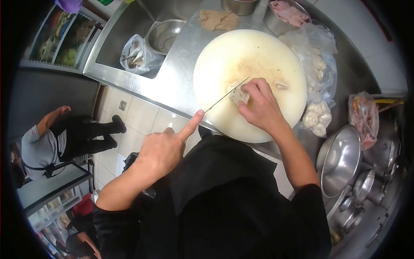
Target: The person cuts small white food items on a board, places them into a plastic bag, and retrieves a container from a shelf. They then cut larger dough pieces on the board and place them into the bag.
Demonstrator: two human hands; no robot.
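A knife (226,94) is in my left hand (161,149), its handle hidden under the curled fingers and the index finger stretched toward the blade. The thin blade reaches over a round, pale cutting board (215,60). Beside the blade, the fingers of my right hand (258,99) grip a pale food piece (238,96) on the board. A smaller pale piece (281,85) lies to the right of that hand, near a brownish stain.
Clear bags (317,43) with pale food lie right of the board. Behind it are a brown cloth (218,20) and a bowl of pink meat (288,15). A sink (116,45) with a metal bowl is left. Another person (43,144) stands at far left.
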